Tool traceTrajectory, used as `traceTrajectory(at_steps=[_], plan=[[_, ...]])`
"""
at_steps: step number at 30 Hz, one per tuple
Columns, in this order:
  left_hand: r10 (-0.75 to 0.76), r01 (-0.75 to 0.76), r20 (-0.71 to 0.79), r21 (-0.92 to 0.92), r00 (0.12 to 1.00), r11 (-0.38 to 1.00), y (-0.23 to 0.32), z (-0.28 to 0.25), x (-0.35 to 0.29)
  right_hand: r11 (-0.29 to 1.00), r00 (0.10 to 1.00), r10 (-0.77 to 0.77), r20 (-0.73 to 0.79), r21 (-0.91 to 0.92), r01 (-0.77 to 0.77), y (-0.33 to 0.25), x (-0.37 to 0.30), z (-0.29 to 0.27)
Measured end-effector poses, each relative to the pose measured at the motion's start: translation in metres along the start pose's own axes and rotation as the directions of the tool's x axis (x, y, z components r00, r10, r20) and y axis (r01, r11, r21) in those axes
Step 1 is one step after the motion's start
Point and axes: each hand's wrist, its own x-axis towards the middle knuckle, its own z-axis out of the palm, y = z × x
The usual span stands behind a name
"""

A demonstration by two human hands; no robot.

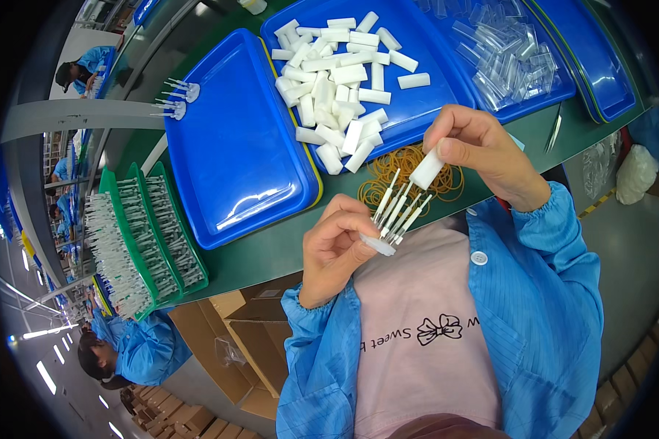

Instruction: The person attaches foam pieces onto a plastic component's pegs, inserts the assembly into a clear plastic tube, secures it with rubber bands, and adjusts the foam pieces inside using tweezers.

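My left hand [331, 249] pinches the pale translucent base [378, 244] of a cluster of thin white rods [397, 208], which point up and away from me. Between the thumb and fingers of my right hand [487, 150] is a white foam block [426, 170]. Its lower end is at the tips of the rods; whether it touches them I cannot tell. Behind the rods lies a heap of tan rubber bands [373, 183] on the green table. More white foam blocks [326, 95] are piled in a blue tray [436, 110] beyond my hands.
Two similar rod clusters [176, 108] rest at the upper left of another blue tray [245, 146]. Green racks [161, 234] full of rods stand left. Clear plastic pieces [509, 62] fill a right-hand tray; tweezers [555, 132] lie nearby. A co-worker [143, 351] sits lower left beside cardboard boxes [245, 314].
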Motion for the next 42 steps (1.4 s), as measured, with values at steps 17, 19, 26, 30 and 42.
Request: traceTrajectory(at_steps=[17, 19, 26, 30, 42], plan=[[0.078, -0.071, -0.083, 0.084, 0.993, 0.994, -0.013, 0.001, 0.014, 0.992, 0.986, 0.072, 0.149, -0.112, -0.055, 0.007, -0.001, 0.025], [0.083, -0.076, -0.050, 0.122, 0.995, 0.990, -0.018, -0.002, 0.011, 0.988, 0.983, 0.086, 0.160, -0.137, -0.064, 0.006, 0.000, 0.020], [0.111, -0.108, -0.218, 0.025, 0.970, 0.994, -0.017, 0.001, 0.019, 0.113, 0.885, -0.444, 0.141, -0.971, 0.212, 0.020, 0.069, -0.054], [0.100, -0.094, -0.316, 0.033, 0.944, 0.995, -0.013, 0.003, 0.017, -0.128, 0.875, -0.460, 0.150, -0.986, 0.102, 0.023, 0.073, -0.050], [0.348, -0.253, -0.118, 0.483, 0.930, 0.838, 0.010, 0.011, 0.019, 0.942, 0.990, -0.102, 0.099, -0.311, 0.128, -0.024, 0.037, -0.022]])
